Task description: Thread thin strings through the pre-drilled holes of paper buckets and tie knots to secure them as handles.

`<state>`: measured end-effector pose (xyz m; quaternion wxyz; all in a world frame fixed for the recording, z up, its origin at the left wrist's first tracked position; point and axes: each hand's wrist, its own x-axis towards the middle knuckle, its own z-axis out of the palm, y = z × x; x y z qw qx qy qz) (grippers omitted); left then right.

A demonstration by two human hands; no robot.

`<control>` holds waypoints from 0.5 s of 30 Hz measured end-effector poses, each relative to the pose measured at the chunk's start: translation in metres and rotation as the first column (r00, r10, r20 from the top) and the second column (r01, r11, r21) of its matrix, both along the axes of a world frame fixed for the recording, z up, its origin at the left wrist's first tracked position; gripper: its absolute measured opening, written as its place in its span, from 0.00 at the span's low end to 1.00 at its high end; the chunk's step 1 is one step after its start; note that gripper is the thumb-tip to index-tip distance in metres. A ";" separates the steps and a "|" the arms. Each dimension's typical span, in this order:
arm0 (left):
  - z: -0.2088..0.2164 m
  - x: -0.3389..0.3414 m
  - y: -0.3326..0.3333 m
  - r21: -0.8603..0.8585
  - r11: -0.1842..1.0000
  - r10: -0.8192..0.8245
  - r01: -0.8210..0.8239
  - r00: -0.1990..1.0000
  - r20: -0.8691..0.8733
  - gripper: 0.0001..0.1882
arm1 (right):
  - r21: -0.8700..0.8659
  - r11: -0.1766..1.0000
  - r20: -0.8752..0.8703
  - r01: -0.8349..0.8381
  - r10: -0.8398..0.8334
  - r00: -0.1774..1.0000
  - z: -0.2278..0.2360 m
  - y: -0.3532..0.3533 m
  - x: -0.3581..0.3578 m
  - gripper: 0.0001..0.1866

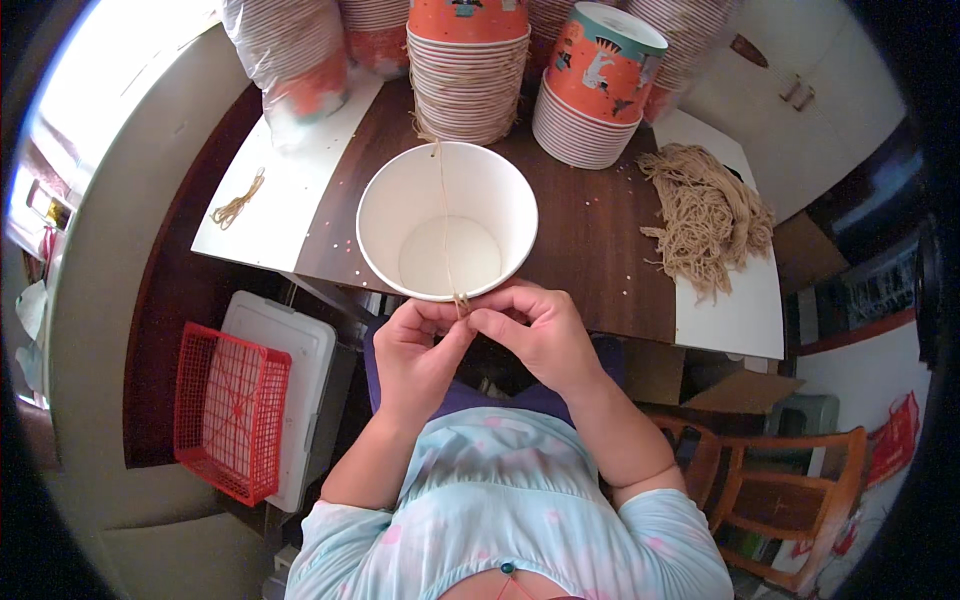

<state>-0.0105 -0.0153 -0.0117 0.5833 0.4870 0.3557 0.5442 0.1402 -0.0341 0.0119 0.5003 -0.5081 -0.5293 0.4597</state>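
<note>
Light blue top (490,525) with soft pink spots, short loose sleeves (672,545), a crinkly seam (500,487) across the front, a small round dark green bead (508,568) by a thin red string (517,584), purple pants (611,372), bare left hand (415,355), bare right hand (540,335)

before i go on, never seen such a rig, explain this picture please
No machine here, just a person's bare left hand and right hand. The picture comes from a fisheye camera on their head, so straight edges bend. Both hands hold a thin tan string at the near rim of a round, white-lined bucket. Stacked orange patterned buckets stand on the dark brown and white table, with a tangled heap of tan strings on the right and a small looped tan bundle on the left.
</note>
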 end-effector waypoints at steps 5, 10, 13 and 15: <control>0.006 0.001 -0.002 0.017 1.000 0.021 -0.020 1.000 -0.005 0.04 | 0.569 0.821 0.458 0.052 -0.368 0.809 0.016 -0.005 0.006 0.16; 0.006 0.001 -0.003 0.088 0.994 0.071 -0.063 0.992 -0.100 0.04 | 0.717 0.605 0.674 -0.348 -0.471 0.569 0.045 0.010 0.010 0.15; 0.009 0.001 -0.003 0.103 0.993 0.077 -0.064 0.989 -0.126 0.04 | 0.705 0.477 0.702 -0.525 -0.571 0.424 0.044 0.016 0.007 0.11; 0.008 0.002 -0.003 0.113 0.992 0.080 -0.064 0.987 -0.140 0.05 | 0.683 0.483 0.722 -0.547 -0.561 0.405 0.040 0.013 0.011 0.11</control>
